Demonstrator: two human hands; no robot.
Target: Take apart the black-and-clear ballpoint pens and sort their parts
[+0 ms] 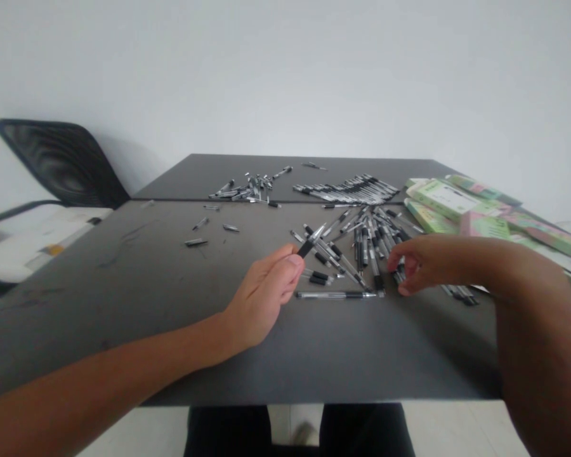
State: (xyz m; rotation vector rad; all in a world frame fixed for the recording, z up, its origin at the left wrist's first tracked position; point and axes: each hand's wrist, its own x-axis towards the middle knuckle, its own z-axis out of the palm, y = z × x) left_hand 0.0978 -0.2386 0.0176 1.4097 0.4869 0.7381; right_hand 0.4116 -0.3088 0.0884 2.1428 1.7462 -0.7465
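My left hand (269, 289) is closed on a pen without a cap, its black grip (305, 248) between thumb and fingers and its tip pointing up and to the right. At the right edge of a loose heap of clear-barrelled pens (374, 244), my right hand (416, 260) reaches down with thumb and forefinger apart. A few pens lie just under those fingers, and whether they touch is hard to see. One pen (335, 295) lies crosswise at the near side of the heap. Short pieces that look like pen caps (196, 242) are scattered to the left.
Behind the heap lies a row of pens (352, 189), with a pile of small clear and black pieces (252, 188) to its left. Green and pink pen boxes (457, 203) cover the table's right side. A black mesh chair (61, 158) stands at the left.
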